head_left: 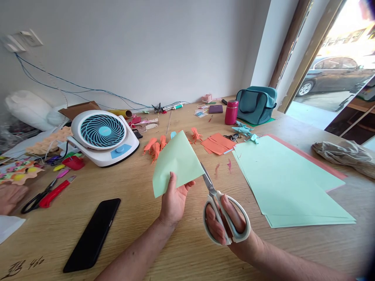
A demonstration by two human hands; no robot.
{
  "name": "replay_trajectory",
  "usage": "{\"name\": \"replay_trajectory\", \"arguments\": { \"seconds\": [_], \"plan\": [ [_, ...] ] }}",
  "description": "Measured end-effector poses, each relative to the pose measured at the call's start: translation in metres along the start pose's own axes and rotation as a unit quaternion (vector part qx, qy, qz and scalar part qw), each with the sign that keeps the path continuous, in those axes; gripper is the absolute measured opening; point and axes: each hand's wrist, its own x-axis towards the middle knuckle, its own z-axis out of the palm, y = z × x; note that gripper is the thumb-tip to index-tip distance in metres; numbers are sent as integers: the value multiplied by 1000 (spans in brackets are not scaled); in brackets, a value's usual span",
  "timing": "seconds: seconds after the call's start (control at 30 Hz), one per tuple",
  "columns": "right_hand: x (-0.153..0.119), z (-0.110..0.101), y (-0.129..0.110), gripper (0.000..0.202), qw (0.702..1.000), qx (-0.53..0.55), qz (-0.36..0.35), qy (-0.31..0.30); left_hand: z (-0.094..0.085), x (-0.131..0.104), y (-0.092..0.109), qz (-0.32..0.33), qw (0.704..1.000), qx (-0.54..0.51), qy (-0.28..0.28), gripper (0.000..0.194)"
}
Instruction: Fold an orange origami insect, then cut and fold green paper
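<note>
A piece of light green paper point(178, 164) is raised over the table, tilted, with one corner pointing up. My left hand point(173, 201) grips its lower edge, thumb in front and fingers behind. Scissors point(211, 188) with white handles are in my right hand point(231, 222), thumb and fingers through the loops. Their blades look nearly closed and lie against the paper's right corner; whether they bite into it I cannot tell. Larger light green sheets point(287, 175) lie flat to the right. Cut orange paper pieces point(218, 143) rest beyond the scissors.
A white fan point(104, 134) stands at the left. Nearer lie a black phone point(92, 234), a red utility knife point(57, 192) and black scissors point(36, 199). Another person's hand point(11, 197) is at the left edge. Orange folded figures point(154, 148), a pink flask point(231, 112) and a teal bag point(258, 105) stand farther back.
</note>
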Motion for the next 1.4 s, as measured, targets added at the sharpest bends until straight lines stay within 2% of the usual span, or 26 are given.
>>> {"name": "replay_trajectory", "arguments": {
  "seconds": [0.47, 0.93, 1.17, 1.4],
  "plan": [
    [0, 3, -8, 53, 999, -1, -21, -28, 5, -9, -3, -19, 1000, -3, 3, 50],
    [2, -4, 0, 54, 999, 29, -14, -3, 0, -7, -7, -20, 1000, 2, 11, 46],
    [3, 1, -5, 52, 1000, 12, -25, 4, 2, -9, -7, -20, 1000, 11, -2, 46],
    [4, 2, -13, 54, 1000, 23, 1, -11, 2, -10, -8, -25, 1000, 5, 3, 44]
  ]
}}
